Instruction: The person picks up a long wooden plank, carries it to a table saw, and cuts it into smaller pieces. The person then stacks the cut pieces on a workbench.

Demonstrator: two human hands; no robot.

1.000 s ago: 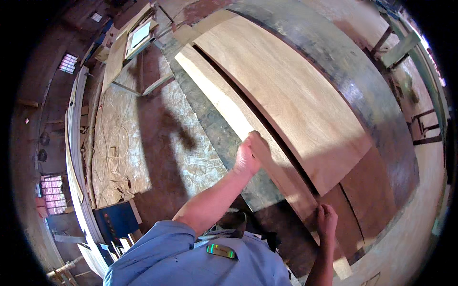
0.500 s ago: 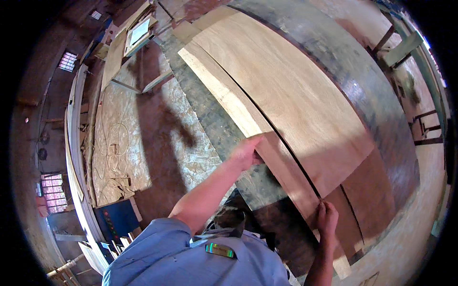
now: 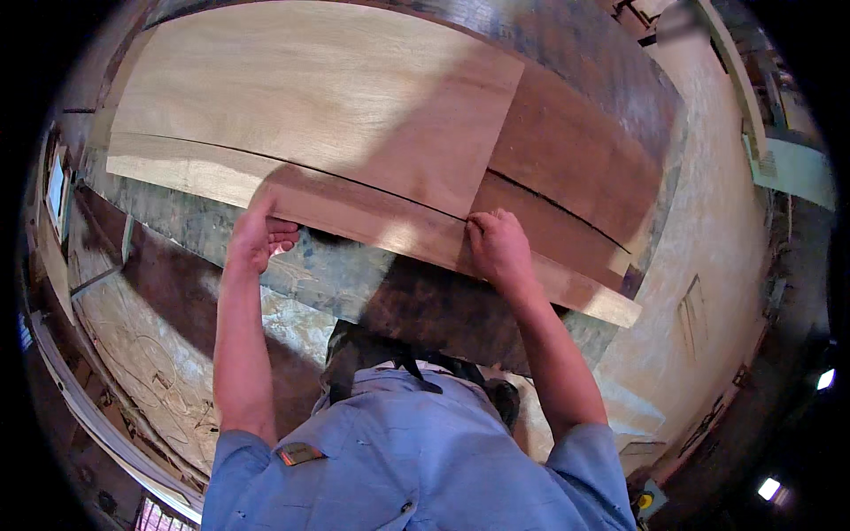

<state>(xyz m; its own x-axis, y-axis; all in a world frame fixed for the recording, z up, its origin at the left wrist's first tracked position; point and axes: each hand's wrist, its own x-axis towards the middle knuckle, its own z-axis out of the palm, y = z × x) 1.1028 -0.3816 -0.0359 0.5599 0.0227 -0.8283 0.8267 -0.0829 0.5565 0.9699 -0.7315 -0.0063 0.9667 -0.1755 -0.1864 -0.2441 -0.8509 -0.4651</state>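
A long narrow wooden strip [image 3: 372, 228] lies along the near edge of a wide pale plywood panel [image 3: 328, 97], a thin dark gap between them. My left hand [image 3: 264, 232] touches the strip's front edge toward its left part, fingers loosely curved and apart. My right hand [image 3: 494, 237] grips the strip near the panel's right corner, fingertips at the seam. Darker brown boards [image 3: 575, 150] lie right of the pale panel. All rest on a dark, stained worktable surface [image 3: 425, 301].
A low wooden stand with a pale sheet [image 3: 55, 190] is at far left, long strips [image 3: 80, 394] below it. A dusty floor with cables [image 3: 168, 372] lies beside the table. Wooden beams and a pale green board [image 3: 784, 168] are at upper right.
The view has swung round, so the boards now run crosswise. The gap beside the strip has narrowed. My left hand's fingers have loosened at the edge; my right stays at the seam.
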